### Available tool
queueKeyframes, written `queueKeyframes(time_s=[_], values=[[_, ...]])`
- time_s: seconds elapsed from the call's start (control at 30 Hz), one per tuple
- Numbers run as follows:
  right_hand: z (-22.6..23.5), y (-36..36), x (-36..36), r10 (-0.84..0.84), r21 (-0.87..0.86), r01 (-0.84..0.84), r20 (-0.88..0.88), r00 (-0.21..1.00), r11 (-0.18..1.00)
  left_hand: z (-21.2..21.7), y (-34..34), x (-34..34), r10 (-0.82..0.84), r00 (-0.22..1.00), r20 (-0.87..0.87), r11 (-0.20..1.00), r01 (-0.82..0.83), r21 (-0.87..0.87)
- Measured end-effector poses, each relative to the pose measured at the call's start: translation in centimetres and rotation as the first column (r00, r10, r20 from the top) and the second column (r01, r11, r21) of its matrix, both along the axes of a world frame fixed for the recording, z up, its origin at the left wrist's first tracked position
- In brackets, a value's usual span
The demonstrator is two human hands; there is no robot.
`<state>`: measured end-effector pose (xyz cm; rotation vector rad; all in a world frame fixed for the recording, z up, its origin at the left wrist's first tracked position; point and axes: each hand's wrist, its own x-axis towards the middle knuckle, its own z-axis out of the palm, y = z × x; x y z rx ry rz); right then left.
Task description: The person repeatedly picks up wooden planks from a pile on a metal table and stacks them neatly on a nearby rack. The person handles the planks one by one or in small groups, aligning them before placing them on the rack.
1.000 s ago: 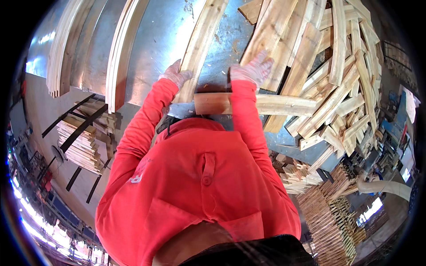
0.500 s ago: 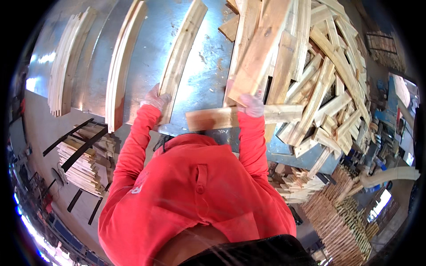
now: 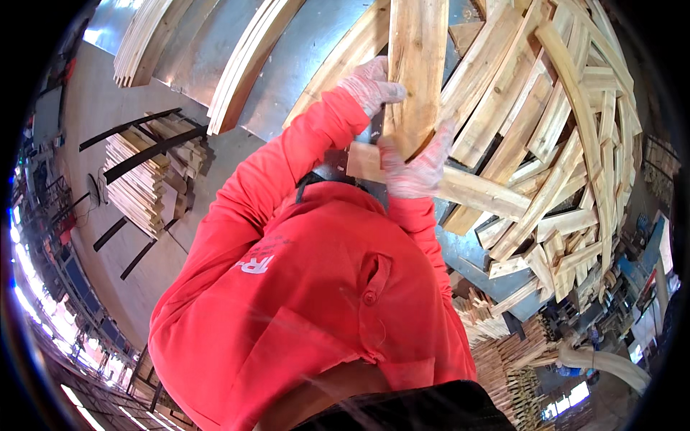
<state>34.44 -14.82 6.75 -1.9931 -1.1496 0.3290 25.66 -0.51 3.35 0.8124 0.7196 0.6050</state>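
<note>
A flat wooden board (image 3: 417,72) points away from me, its near end between my two gloved hands. My left hand (image 3: 372,86) grips its left edge, with the thumb lying over the top face. At the near end, my right hand (image 3: 420,165) is closed around the board, thumb on one side and fingers on the other. Beneath my right hand, another board (image 3: 481,192) lies crosswise. To the left of my left hand, a single slat (image 3: 338,65) rests on the metal table (image 3: 463,251).
Two neat stacks of slats, a nearer stack (image 3: 251,57) and a farther stack (image 3: 147,43), stand on the table's left. A jumbled pile of boards (image 3: 503,108) covers the right. On the floor at left is a slat pile (image 3: 133,187) by black bars; more wood (image 3: 503,359) lies lower right.
My left hand has let go of the slat on the left and moved right onto the board that my right hand holds. The view has shifted toward the right.
</note>
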Motion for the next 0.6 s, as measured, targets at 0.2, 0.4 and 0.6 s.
queueKeyframes(time_s=[0.2,0.4,0.6], values=[[0.0,0.2,1.7,0.076,0.058,-0.056,-0.450,0.890,0.997,0.1,-0.2,-0.7,0.000,0.990,0.140,0.999,0.005,-0.038],[-0.8,0.5,0.9,0.071,-0.073,-0.090,-0.236,0.969,0.993,0.8,1.0,-2.9,0.054,0.998,-0.007,0.990,-0.055,-0.128],[-7.3,2.3,-3.1,0.047,0.103,0.162,-0.948,0.315,0.982,1.2,7.3,-15.9,0.810,-0.172,-0.560,0.551,0.550,0.628]])
